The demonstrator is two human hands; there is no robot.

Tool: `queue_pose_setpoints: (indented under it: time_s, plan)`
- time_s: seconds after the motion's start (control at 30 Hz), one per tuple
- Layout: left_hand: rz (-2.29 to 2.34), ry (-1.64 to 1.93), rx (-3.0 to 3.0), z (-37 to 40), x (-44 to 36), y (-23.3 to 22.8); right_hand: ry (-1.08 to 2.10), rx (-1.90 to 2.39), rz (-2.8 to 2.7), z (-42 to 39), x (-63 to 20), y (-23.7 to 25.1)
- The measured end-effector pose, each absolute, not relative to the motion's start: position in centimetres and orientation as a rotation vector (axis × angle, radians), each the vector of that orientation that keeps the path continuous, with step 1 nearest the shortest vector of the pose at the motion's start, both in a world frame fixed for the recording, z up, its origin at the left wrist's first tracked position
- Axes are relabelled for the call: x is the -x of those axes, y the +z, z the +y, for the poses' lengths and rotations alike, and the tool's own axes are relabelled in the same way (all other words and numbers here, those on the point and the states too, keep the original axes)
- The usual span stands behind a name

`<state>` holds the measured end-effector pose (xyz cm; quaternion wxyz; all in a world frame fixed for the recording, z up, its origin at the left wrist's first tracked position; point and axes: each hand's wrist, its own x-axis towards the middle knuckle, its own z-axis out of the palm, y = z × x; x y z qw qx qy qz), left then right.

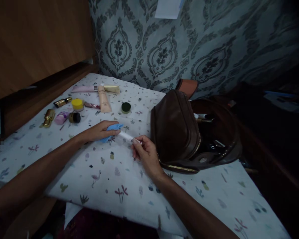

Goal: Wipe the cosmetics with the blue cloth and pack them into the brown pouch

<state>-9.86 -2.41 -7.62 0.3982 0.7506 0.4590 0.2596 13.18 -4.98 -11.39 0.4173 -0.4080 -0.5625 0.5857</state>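
Observation:
A slim white tube (126, 136) is stretched between my two hands above the table. My left hand (101, 130) is closed around a blue cloth (112, 128), which wraps the tube's left end. With thumb and fingers my right hand (146, 153) pinches the tube's right end. Just right of that hand lies a brown leather bag (175, 124), unzipped, with several items inside, among them white-and-dark sticks (203, 117). Beyond my left hand is a small round jar with a dark green lid (126, 107).
Cosmetics stand at the back left: a beige tube (104, 99), a yellow-lidded jar (77, 104), a black-capped jar (74, 117), a purple bottle (61, 117) and a gold bottle (49, 118). A wooden cabinet (40, 43) borders the left; patterned wallpaper (161, 54) is behind.

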Motion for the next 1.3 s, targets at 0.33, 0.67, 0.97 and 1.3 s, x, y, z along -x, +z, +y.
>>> queue_pose_setpoints:
  time_s: [0.33,0.67,0.97,1.3]
  plan:
    - [1.253,0.591,-1.856,-2.3,9.7,-8.2,1.324,1.066,-1.546,-5.2,-13.3,-11.6]
    - [1.299,0.631,-1.727,-2.2,10.0,-8.4,1.255,1.085,-1.575,-5.6,-13.4,-11.4]
    - [1.285,0.64,-1.682,-2.1,10.4,-8.9,1.362,1.099,-1.554,-5.3,-13.6,-11.2]
    - [1.296,0.66,-1.661,-2.2,10.3,-8.8,1.324,1.041,-1.408,-5.4,-13.2,-11.8]
